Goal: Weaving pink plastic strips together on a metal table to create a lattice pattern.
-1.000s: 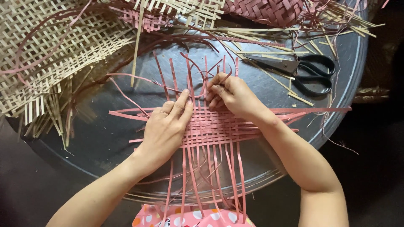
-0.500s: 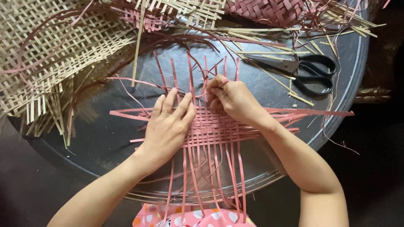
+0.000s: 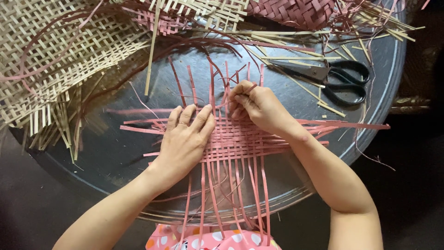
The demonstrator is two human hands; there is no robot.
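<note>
A small woven patch of pink strips lies in the middle of a round dark metal tray, with loose strip ends sticking out on all sides. My left hand lies flat on the left part of the weave, fingers spread and pressing it down. At the weave's far edge my right hand is curled, its fingertips pinching an upright pink strip.
Black-handled scissors lie on the tray to the far right. A large pale woven mat covers the far left. A darker pink woven piece and scattered pale strips lie at the back. Polka-dot cloth shows at the near edge.
My left hand has opened out and slid a little left, now flat on the weave. My right hand stays at the far edge, still working the strip.
</note>
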